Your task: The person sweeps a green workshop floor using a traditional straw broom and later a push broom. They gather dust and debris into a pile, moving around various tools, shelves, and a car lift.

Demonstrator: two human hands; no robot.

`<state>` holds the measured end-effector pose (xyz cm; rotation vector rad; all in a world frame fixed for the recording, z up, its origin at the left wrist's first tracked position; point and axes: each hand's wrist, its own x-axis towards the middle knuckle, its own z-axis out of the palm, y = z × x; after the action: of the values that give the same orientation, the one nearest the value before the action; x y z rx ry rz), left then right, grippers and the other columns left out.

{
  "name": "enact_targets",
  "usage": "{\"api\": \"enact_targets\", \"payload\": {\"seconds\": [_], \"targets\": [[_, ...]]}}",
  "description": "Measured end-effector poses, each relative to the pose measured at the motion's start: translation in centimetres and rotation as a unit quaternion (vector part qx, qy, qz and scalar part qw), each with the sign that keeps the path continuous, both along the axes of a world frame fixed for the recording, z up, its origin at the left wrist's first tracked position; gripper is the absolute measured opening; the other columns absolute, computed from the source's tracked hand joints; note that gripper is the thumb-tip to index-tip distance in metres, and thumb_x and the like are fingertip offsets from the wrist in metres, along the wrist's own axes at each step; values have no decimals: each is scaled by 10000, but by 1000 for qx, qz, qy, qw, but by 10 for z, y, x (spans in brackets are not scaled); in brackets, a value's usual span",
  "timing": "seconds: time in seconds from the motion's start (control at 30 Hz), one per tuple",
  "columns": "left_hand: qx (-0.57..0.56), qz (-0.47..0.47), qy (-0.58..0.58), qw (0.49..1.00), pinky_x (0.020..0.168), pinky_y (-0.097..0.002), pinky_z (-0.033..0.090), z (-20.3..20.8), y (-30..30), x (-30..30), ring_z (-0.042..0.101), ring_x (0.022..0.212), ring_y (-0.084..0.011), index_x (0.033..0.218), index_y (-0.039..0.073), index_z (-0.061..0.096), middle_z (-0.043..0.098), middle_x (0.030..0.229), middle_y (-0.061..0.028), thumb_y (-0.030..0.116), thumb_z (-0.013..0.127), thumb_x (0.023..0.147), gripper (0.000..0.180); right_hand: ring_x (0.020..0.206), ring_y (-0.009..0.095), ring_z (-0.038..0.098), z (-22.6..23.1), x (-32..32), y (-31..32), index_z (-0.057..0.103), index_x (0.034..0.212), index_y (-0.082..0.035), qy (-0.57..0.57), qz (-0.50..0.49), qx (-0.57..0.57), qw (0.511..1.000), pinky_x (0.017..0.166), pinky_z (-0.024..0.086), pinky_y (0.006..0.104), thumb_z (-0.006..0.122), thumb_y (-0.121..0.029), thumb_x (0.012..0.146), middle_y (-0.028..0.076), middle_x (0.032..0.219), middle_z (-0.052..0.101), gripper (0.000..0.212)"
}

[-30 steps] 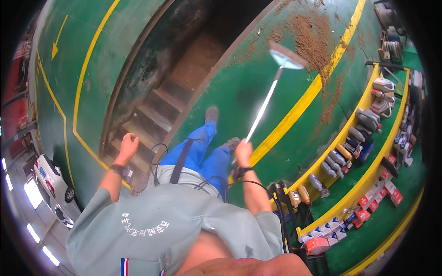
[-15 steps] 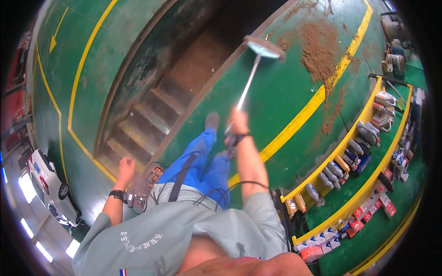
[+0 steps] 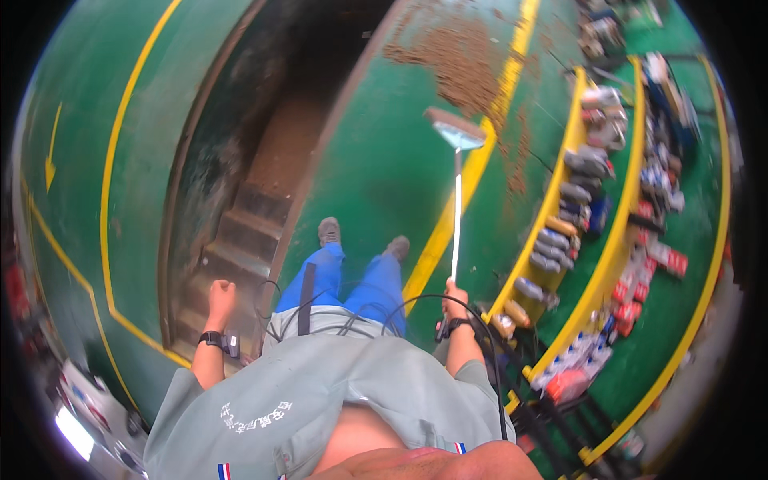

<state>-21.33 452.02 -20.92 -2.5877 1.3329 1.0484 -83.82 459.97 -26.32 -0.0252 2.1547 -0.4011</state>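
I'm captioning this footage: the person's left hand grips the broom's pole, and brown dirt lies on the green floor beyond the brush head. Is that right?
Not quite: the head view shows the right hand gripping the broom's pole. Brown dirt does lie on the green floor beyond the brush head.

Green floor [image 3: 376, 144], yellow stripe [image 3: 432, 260]; sunken stairway [image 3: 252, 232]; yellow-edged shelving [image 3: 602, 284] at right.
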Motion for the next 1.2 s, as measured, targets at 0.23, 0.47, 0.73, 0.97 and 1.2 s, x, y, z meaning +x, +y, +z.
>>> {"api": "enact_targets", "payload": {"seconds": [0.23, 0.47, 0.73, 0.97, 1.2], "targets": [[-8, -143, 33, 989, 862, -413, 452, -19, -133, -85, 574, 982, -345, 1000, -28, 571, 605, 1018, -209, 264, 572, 851, 327, 662, 300, 648, -10, -22, 184, 634, 910, 92, 169, 18, 198, 965, 585, 497, 401, 559, -469, 861, 218, 813, 650, 569], [-43, -236, 5, 971, 863, -406, 453, 6, -196, -234, 584, 959, -342, 982, -21, 583, 613, 979, -204, 252, 583, 839, 308, 997, 428, 593, 2, -178, 189, 642, 953, 77, 105, 19, 257, 960, 852, 471, 455, 520, -342, 850, 291, 989, 627, 449], [-54, -246, 13, 968, 807, -373, 477, 34, -199, -407, 599, 905, -307, 963, -10, 588, 612, 944, -190, 222, 596, 840, 262, 940, 331, 648, 59, -455, 28, 668, 988, 4, 92, 348, 325, 875, 790, 509, 416, 572, -140, 801, 186, 992, 668, 255], [-55, -139, 24, 988, 874, -414, 446, 50, -180, -428, 562, 993, -353, 1004, -16, 572, 595, 1021, -209, 246, 596, 833, 315, 658, 261, 619, -29, -622, -124, 673, 856, 10, -59, 435, 347, 829, 574, 483, 400, 609, -97, 769, 151, 780, 662, 153], [11, -39, -32, 999, 848, -433, 456, 39, -147, -386, 580, 959, -381, 942, -56, 588, 615, 968, -251, 234, 606, 818, 316, 918, 299, 637, -6, -608, -347, 679, 915, 16, -1, 484, 382, 787, 786, 475, 446, 542, -59, 784, 185, 964, 662, 205]]}}
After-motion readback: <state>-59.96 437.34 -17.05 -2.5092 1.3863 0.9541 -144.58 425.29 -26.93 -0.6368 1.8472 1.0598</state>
